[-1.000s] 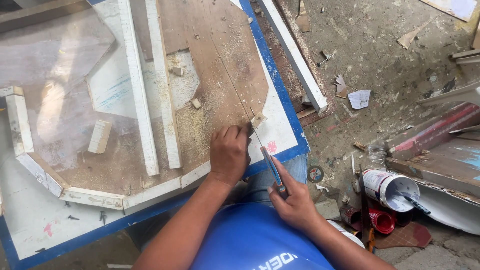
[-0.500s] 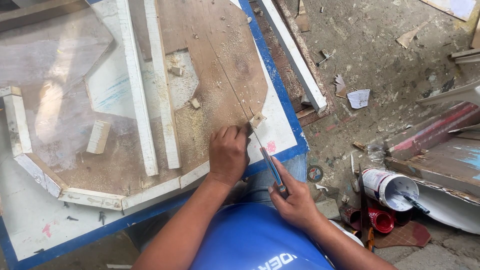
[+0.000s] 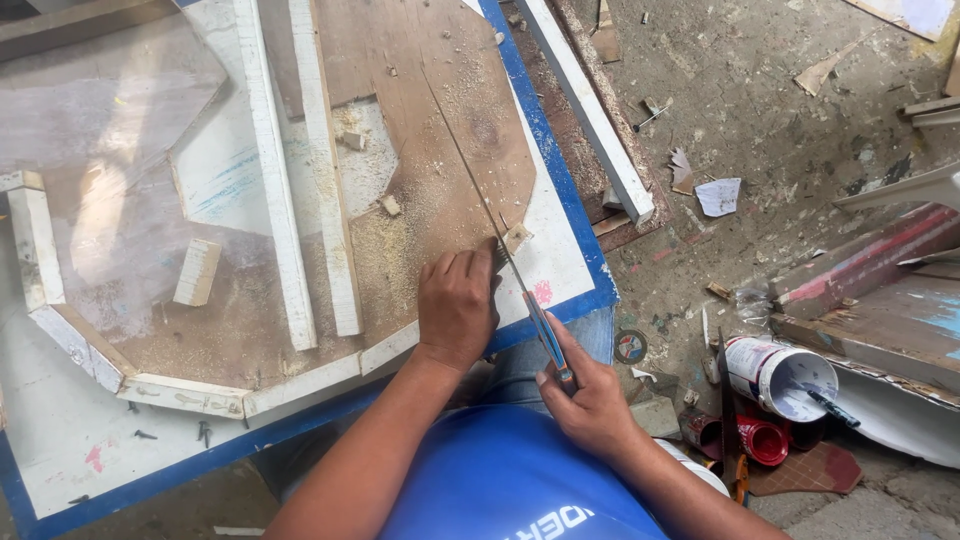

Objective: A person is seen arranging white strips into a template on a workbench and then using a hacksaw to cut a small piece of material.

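Sawdust covers a white, blue-edged bench [image 3: 560, 250] set on a littered dirt floor. Nearest, at the bench's near right corner, the right hand [image 3: 590, 400] has its fingers wrapped tight round the blue handle of a thin saw [image 3: 500, 245], whose blade runs away along a cut in the brown plywood panel [image 3: 440, 130]. Just beside the blade, the left hand [image 3: 455, 305] lies flat, fingers together, likely to pin the panel steady. Farther off lie white wooden strips [image 3: 300, 180].
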